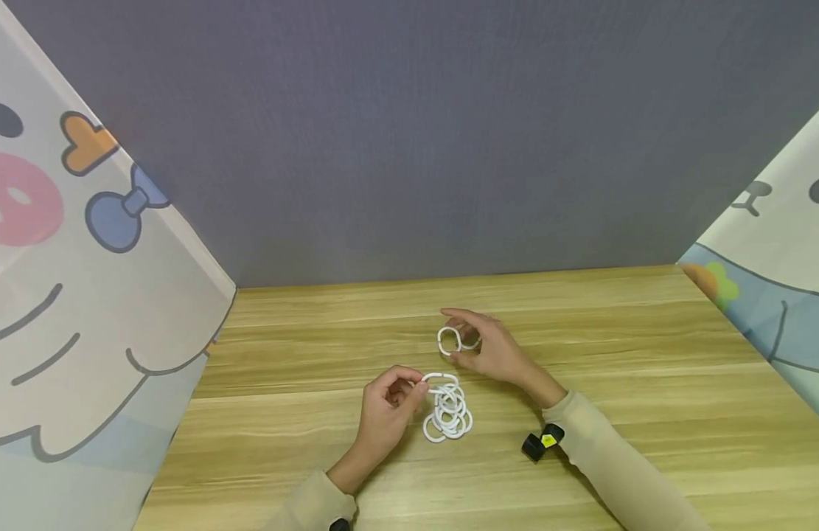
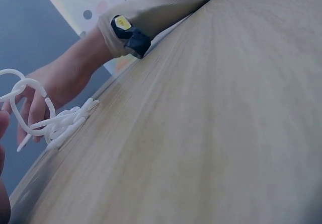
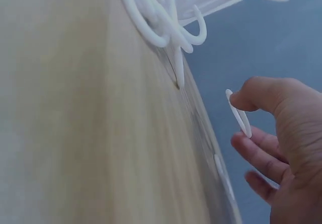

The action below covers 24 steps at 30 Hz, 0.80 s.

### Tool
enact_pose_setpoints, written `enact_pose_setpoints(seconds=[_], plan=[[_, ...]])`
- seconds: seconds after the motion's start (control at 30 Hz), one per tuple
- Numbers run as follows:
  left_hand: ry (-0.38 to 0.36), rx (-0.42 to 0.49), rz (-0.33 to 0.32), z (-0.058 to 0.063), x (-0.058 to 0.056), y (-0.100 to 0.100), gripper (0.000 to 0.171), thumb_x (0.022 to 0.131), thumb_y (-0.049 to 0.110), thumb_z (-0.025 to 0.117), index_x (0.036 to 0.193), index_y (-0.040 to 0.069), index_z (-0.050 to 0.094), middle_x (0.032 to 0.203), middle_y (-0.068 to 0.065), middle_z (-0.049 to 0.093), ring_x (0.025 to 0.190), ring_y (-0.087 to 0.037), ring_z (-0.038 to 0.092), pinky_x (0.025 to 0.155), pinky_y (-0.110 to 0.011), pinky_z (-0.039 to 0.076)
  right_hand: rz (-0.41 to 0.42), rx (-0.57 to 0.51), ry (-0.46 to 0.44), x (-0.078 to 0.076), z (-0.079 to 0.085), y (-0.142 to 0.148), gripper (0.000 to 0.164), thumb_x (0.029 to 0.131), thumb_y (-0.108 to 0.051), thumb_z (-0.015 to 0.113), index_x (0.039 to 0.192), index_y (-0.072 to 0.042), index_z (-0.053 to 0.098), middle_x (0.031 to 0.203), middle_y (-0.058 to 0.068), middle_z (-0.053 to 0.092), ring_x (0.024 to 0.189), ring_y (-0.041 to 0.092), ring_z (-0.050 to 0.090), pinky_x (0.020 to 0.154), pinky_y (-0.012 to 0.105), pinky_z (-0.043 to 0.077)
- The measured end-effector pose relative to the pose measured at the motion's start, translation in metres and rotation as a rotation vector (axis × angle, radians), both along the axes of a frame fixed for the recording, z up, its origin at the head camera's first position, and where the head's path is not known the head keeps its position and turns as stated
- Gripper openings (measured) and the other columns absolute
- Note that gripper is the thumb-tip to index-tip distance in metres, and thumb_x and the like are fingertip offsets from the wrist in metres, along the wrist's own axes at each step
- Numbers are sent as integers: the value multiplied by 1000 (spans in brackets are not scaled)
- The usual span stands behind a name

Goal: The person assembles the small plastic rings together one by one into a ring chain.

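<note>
My left hand [image 1: 384, 414] pinches the end link of a chain of white plastic rings [image 1: 451, 413] between thumb and fingers. Below that link, the rest of the chain lies bunched on the wooden table. Farther back, my right hand [image 1: 497, 351] holds a separate white ring [image 3: 243, 121] between thumb and fingertips, tilted up on edge. Another white ring [image 1: 474, 344] shows partly behind the right hand, close to the tabletop. In the left wrist view, the chain's interlocked links [image 2: 68, 121] overlap the right hand's fingers.
The wooden table [image 1: 283, 442] ends at a grey upright panel [image 1: 409, 147] at the back. Side panels with cartoon animals stand at the left [image 1: 150, 310] and right [image 1: 781, 243]. A black wrist camera [image 1: 534, 447] sticks out from the right sleeve.
</note>
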<state>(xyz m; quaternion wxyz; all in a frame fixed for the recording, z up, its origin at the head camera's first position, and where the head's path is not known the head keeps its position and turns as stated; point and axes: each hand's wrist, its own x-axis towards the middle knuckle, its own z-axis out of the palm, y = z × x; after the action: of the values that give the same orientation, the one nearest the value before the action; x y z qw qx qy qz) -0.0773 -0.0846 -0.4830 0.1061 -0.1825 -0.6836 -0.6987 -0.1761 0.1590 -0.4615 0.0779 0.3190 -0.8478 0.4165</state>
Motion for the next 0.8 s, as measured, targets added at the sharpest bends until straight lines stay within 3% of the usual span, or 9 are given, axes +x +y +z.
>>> enact_pose_setpoints(seconds=[0.1,0.37,0.5,0.6,0.8], plan=[[1,1,0,0,0,0,5,101,-7,74,103,-3,74,76,-22,68,59,-30,64,55,-18,47,31,-42,-2,6,4,2,81,80,2,93,154,-5,61,126,15,77,86,19,73,79,47,64],[-3,13,1,0,0,-1,5,100,-8,74,104,-5,74,76,-22,68,59,-30,64,55,-18,48,46,-92,39,21,13,9,84,75,11,91,153,-4,62,130,16,76,87,22,73,88,46,64],[-9,14,8,1,0,-1,6,100,-9,74,104,-5,74,76,-23,68,60,-20,64,55,-18,47,55,-121,41,27,16,12,83,75,12,89,153,-4,62,131,19,76,87,26,73,92,39,64],[-15,12,11,1,1,-1,5,100,-8,75,103,-4,74,75,-22,68,61,-15,64,56,-17,47,68,-154,38,32,19,13,83,75,14,88,152,-2,62,130,21,76,86,27,72,90,35,64],[-21,10,13,2,1,0,5,100,-8,75,103,-4,74,74,-20,67,60,-20,63,55,-17,47,108,-225,29,42,24,16,80,75,18,87,150,1,63,132,19,75,84,20,69,86,27,62]])
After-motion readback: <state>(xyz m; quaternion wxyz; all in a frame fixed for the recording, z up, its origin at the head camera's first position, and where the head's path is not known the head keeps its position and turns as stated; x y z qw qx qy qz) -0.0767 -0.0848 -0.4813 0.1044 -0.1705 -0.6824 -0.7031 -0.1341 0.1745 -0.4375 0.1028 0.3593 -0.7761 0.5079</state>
